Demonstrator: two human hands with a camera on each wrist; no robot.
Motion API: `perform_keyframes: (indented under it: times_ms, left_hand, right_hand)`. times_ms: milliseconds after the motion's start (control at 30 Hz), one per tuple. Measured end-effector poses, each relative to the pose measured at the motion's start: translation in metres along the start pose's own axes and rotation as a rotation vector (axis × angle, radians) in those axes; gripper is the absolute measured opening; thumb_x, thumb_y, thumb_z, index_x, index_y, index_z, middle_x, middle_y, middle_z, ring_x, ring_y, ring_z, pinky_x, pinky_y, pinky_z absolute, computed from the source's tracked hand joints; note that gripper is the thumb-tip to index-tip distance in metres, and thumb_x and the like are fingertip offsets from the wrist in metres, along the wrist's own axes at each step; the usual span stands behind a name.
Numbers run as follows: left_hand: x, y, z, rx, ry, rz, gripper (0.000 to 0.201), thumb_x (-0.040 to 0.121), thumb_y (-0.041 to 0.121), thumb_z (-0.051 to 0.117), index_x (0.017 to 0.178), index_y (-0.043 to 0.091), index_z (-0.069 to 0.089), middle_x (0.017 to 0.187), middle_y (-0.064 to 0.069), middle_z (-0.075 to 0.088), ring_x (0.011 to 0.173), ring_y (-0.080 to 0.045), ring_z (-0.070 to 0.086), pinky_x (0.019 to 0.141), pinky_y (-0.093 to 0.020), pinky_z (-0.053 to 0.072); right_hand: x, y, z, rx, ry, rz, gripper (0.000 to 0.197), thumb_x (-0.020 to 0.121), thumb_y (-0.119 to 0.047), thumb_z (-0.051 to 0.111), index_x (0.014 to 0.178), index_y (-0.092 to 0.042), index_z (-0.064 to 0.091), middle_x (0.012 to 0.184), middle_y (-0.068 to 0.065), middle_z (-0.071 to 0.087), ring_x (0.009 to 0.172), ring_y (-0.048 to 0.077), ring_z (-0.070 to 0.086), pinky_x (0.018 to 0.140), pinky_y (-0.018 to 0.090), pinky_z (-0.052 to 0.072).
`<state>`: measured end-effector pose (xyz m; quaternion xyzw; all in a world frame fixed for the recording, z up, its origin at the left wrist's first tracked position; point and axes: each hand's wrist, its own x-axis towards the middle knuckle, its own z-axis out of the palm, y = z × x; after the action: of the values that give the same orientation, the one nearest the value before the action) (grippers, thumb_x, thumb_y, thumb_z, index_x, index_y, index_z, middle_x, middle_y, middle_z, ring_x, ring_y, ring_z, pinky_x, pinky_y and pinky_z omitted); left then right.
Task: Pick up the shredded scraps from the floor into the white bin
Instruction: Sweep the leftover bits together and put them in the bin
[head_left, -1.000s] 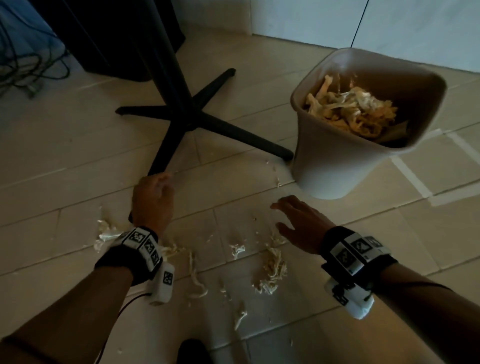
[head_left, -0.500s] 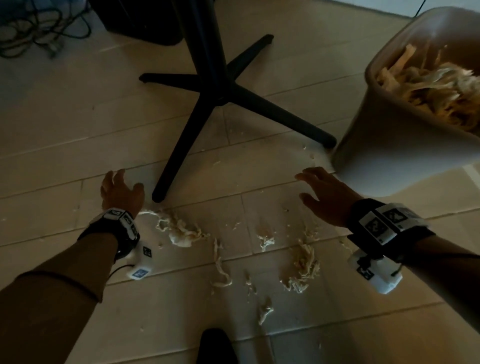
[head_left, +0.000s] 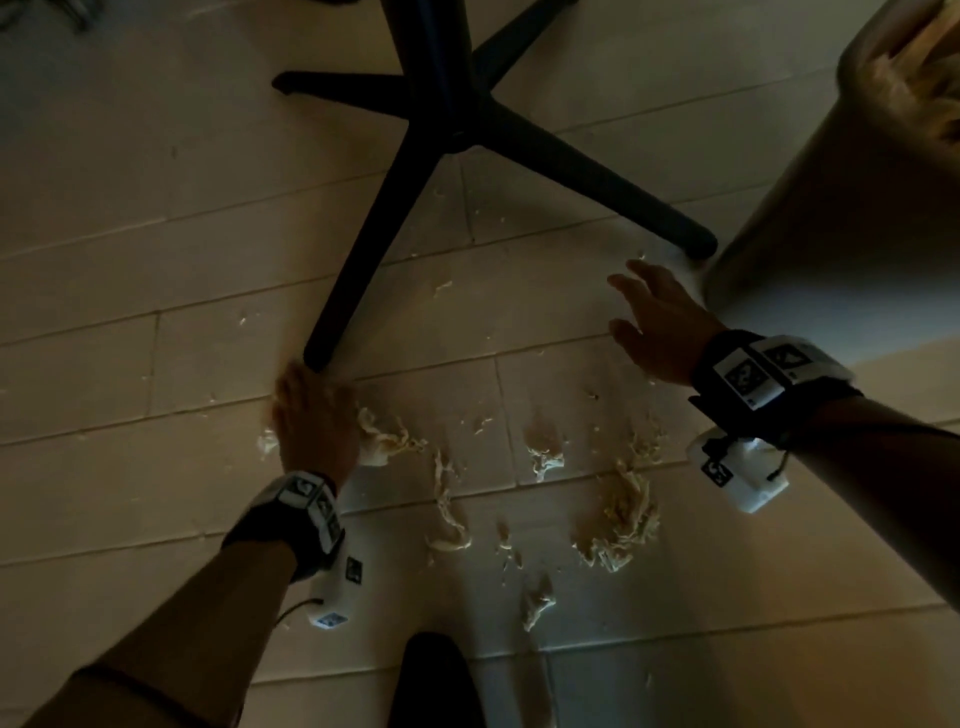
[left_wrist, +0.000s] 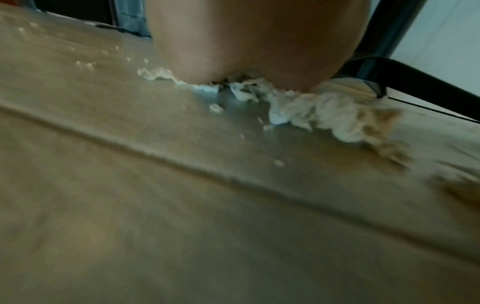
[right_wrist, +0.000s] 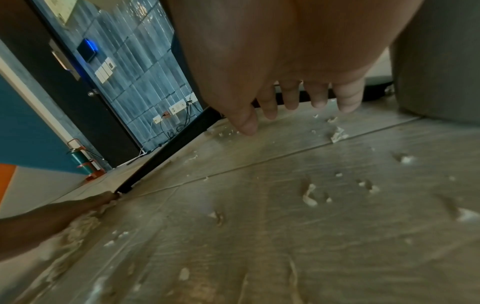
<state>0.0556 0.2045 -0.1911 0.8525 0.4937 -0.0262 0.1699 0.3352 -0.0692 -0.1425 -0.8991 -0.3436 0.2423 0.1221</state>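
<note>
Left hand (head_left: 317, 421) is pressing down on a clump of shredded scraps (head_left: 387, 436) at 9 o'clock of the mess; can't tell if its fingers are curling round any. Right hand (head_left: 660, 325) is hovering at 2 o'clock, fingers spread, holding nothing. Biggest scrap pile (head_left: 621, 512) is lying at 5 o'clock, with small bits strewn over the floor (head_left: 156, 260). Stuff looks light, soft and flimsy, so I'd be raking it together and pinching clumps, not single shreds. White bin (head_left: 810, 208) is standing at 2 o'clock, already part filled. Black table base (head_left: 457, 130) is straddling 12 o'clock; one leg tip is just beside the left hand and getting in the way.
</note>
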Motion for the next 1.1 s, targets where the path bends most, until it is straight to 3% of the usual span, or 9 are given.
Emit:
perform_keyframes:
  times_ms: [100, 267, 333, 433, 533, 667, 767, 867, 1100]
  left_hand:
    - [-0.033, 0.01, 0.015, 0.048, -0.04, 0.074, 0.059, 0.098, 0.029, 0.046, 0.146, -0.004, 0.034, 0.152, -0.031, 0.027, 0.141, -0.048, 0.026, 0.115, -0.06, 0.024]
    - [-0.085, 0.032, 0.036, 0.173, -0.26, 0.352, 0.08, 0.095, 0.051, -0.006, 0.151, 0.009, 0.032, 0.163, -0.019, 0.004, 0.15, -0.038, 0.0, 0.12, -0.052, 0.005]
    - [-0.096, 0.053, 0.03, 0.016, -0.292, 0.495, 0.081, 0.094, 0.063, 0.002, 0.155, 0.015, 0.019, 0.165, -0.006, 0.004, 0.152, -0.022, -0.003, 0.124, -0.044, 0.005]
    - [-0.084, 0.088, 0.013, -0.142, -0.295, 0.607, 0.075, 0.094, 0.065, 0.012, 0.156, 0.022, 0.019, 0.164, 0.005, 0.013, 0.149, -0.007, 0.0, 0.123, -0.038, 0.013]
    - [-0.026, 0.114, 0.012, -0.194, -0.186, 0.529, 0.066, 0.099, 0.055, 0.03, 0.155, 0.022, 0.021, 0.164, 0.001, 0.016, 0.151, -0.014, 0.004, 0.122, -0.035, 0.011]
    - [0.062, 0.142, 0.015, -0.125, -0.149, 0.381, 0.07, 0.102, 0.04, 0.044, 0.155, 0.008, 0.014, 0.164, -0.013, 0.008, 0.151, -0.032, 0.005, 0.123, -0.042, 0.008]
    - [0.105, 0.156, 0.019, 0.001, -0.17, 0.236, 0.077, 0.1, 0.051, 0.038, 0.157, 0.013, 0.002, 0.165, -0.011, 0.001, 0.151, -0.035, 0.005, 0.122, -0.047, 0.01]
    - [0.127, 0.171, 0.018, -0.022, -0.228, 0.085, 0.082, 0.097, 0.062, 0.034, 0.156, 0.022, -0.005, 0.165, -0.007, -0.001, 0.15, -0.037, 0.008, 0.121, -0.048, 0.012]
    - [0.152, 0.221, 0.023, 0.121, -0.224, 0.272, 0.086, 0.093, 0.071, 0.021, 0.156, 0.018, -0.004, 0.165, -0.007, -0.009, 0.152, -0.03, -0.004, 0.122, -0.048, 0.0]
  right_hand:
    - [0.014, 0.003, 0.005, -0.067, -0.026, 0.033, 0.06, 0.1, -0.034, 0.04, 0.152, -0.016, 0.015, 0.162, 0.008, 0.001, 0.149, 0.03, 0.0, 0.119, 0.049, 0.015]
    - [0.02, 0.007, 0.022, -0.11, -0.07, 0.057, 0.062, 0.101, -0.038, 0.034, 0.153, -0.016, 0.008, 0.163, 0.008, -0.004, 0.149, 0.029, -0.004, 0.12, 0.049, 0.006]
    - [0.014, 0.007, 0.027, -0.134, -0.062, 0.028, 0.061, 0.101, -0.035, 0.033, 0.153, -0.014, 0.008, 0.162, 0.01, -0.003, 0.149, 0.029, -0.004, 0.119, 0.048, 0.003]
    - [-0.002, 0.005, 0.035, -0.143, -0.067, -0.037, 0.061, 0.101, -0.03, 0.034, 0.153, -0.011, 0.01, 0.162, 0.013, -0.001, 0.149, 0.03, -0.002, 0.119, 0.046, 0.004]
    - [-0.023, 0.004, 0.043, -0.14, -0.09, -0.127, 0.058, 0.101, -0.028, 0.034, 0.152, -0.009, 0.014, 0.162, 0.015, 0.003, 0.149, 0.03, 0.002, 0.12, 0.045, 0.006]
    - [-0.049, 0.005, 0.047, -0.063, -0.09, -0.214, 0.053, 0.1, -0.026, 0.028, 0.15, -0.009, 0.025, 0.16, 0.015, 0.013, 0.148, 0.03, 0.01, 0.121, 0.042, 0.009]
    - [-0.064, 0.007, 0.044, 0.015, -0.064, -0.198, 0.049, 0.102, -0.023, 0.033, 0.15, -0.015, 0.028, 0.161, 0.008, 0.017, 0.148, 0.023, 0.012, 0.116, 0.03, 0.006]
    - [-0.079, 0.01, 0.042, 0.065, -0.022, -0.154, 0.05, 0.101, -0.021, 0.038, 0.15, -0.018, 0.029, 0.161, 0.005, 0.018, 0.148, 0.021, 0.011, 0.114, 0.028, 0.006]
    - [-0.105, 0.041, 0.056, 0.041, 0.101, -0.07, 0.05, 0.099, -0.028, 0.037, 0.148, -0.016, 0.032, 0.158, 0.01, 0.025, 0.147, 0.025, 0.016, 0.118, 0.034, 0.011]
